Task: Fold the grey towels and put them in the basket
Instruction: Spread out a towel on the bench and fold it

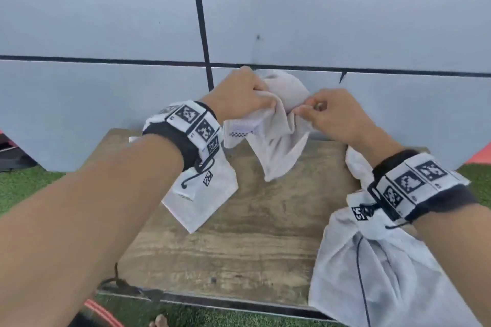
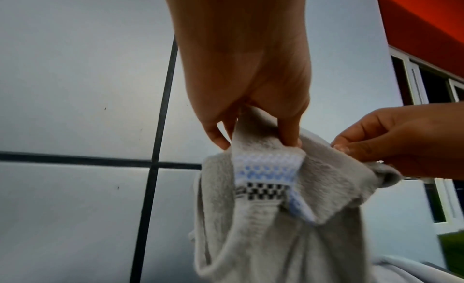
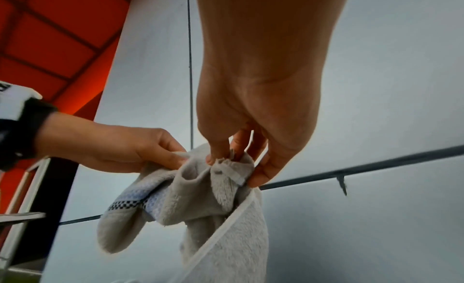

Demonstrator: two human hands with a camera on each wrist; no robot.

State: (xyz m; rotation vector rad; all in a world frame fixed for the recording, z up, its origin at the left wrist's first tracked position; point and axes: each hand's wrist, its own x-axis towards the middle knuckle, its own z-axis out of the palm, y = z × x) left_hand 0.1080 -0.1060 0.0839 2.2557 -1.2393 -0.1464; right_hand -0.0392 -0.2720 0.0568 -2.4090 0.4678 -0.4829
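Left hand [image 1: 240, 95] and right hand [image 1: 336, 117] gripping grey towel [image 1: 276, 141], above wooden table [image 1: 239, 247]

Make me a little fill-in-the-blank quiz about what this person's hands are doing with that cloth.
1. Both hands hold one crumpled grey ____ above the wooden table.
2. The left hand grips it near a woven band patterned in blue and ____ checks.
3. The right hand ____ a bunched corner between fingertips.
4. The wall behind is crossed by dark ____.

Missing words: towel; black; pinches; lines
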